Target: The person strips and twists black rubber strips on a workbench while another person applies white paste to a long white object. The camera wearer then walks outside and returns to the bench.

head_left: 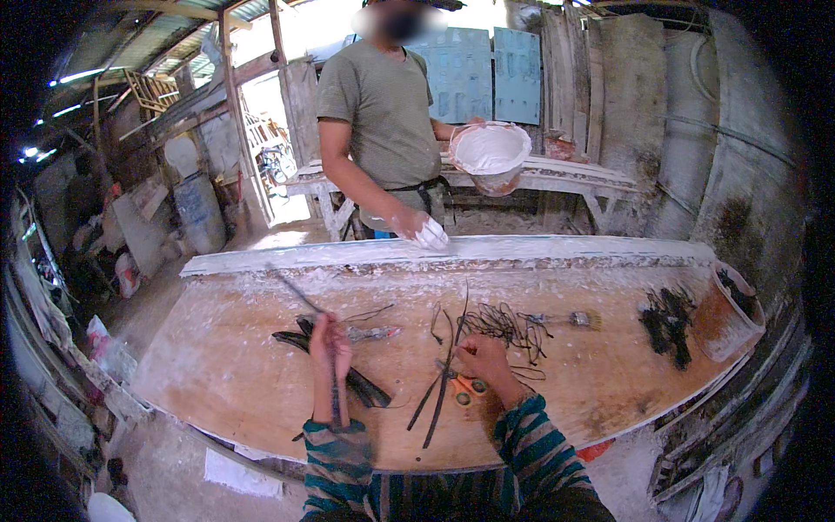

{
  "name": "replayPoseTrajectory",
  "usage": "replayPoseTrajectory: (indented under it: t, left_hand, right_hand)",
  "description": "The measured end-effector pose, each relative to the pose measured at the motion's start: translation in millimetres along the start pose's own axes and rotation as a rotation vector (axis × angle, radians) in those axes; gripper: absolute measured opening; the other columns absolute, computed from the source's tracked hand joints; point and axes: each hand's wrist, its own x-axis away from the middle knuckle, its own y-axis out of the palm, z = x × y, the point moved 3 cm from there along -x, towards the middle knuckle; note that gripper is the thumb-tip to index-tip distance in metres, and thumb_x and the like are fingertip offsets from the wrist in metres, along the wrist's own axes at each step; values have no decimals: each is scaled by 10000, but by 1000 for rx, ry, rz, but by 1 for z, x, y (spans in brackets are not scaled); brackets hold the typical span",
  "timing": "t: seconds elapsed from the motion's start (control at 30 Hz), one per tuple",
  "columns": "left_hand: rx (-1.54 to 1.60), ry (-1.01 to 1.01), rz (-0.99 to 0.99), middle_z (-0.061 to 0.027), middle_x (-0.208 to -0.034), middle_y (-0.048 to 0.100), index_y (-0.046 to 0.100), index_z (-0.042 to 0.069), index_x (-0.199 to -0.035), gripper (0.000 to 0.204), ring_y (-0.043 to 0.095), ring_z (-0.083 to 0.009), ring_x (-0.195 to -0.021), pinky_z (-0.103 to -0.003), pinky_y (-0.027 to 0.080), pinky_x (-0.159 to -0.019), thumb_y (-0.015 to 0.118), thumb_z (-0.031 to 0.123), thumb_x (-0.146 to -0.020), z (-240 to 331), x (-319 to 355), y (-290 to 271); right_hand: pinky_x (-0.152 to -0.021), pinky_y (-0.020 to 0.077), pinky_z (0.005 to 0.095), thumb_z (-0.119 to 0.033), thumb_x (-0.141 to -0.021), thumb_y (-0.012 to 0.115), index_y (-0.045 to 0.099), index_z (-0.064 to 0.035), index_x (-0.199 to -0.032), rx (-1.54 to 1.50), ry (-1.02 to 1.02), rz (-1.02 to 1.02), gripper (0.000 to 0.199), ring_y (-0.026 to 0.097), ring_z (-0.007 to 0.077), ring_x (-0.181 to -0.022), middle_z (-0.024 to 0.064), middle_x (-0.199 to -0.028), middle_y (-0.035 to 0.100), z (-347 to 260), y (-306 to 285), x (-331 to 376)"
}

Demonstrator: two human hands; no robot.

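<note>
My left hand (pixel 330 346) is closed around a long thin black strip (pixel 294 289), whose ends stick out above and below the fist. Under and beside that wrist lie wider black pieces (pixel 367 389), rubber-like in look. My right hand (pixel 485 358) has its fingers pinched at another narrow black strip (pixel 450 358), which slants down toward me. Orange-handled scissors (pixel 470 390) lie just below it, partly covered by strips. A tangle of thin black strips (pixel 504 329) spreads beyond the right hand. A whitish-handled tool (pixel 374 332) rests between my hands.
The wooden tabletop (pixel 235 365) has a white-coated long piece (pixel 539 250) along its far edge. A paintbrush (pixel 581 319), a black clump (pixel 668 324) and a tipped reddish bucket (pixel 729 317) are on the right. Opposite, a person (pixel 378 122) holds a bucket of white paste (pixel 490 152).
</note>
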Motion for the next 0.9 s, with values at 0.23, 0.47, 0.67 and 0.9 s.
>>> replayPoseTrajectory:
  t: [0.23,0.47,0.67,0.9]
  left_hand:
    - [-767,-309,9,55,-663,554,608,111,-785,78,486,-57,-570,-204,363,-523,623,187,-800,-89,33,31]
    - [-915,-387,-209,4,-828,608,595,29,-950,147,548,-83,-729,-200,413,-620,571,95,-820,-121,34,11]
    - [-888,-344,-214,18,-787,601,604,43,-923,140,513,-60,-666,-185,375,-591,613,101,-795,-123,40,31]
    - [-967,-321,-227,52,-691,578,621,72,-862,121,443,-9,-549,-167,316,-481,667,131,-766,-118,39,26]
  right_hand:
    - [-414,392,219,-204,-824,602,623,-33,-837,-179,46,-53,173,466,57,-473,-15,-564,509,-4,7,7]
    - [-584,402,209,-187,-840,587,621,-21,-859,-569,279,-262,170,483,48,-661,-19,-712,553,-19,11,9]
    - [-542,373,187,-174,-839,588,616,-21,-849,-678,325,-271,156,468,34,-625,-38,-703,549,-19,11,13]
    - [-496,377,221,-202,-801,627,610,-38,-822,-663,266,-259,166,481,73,-565,-21,-668,552,-25,4,9]
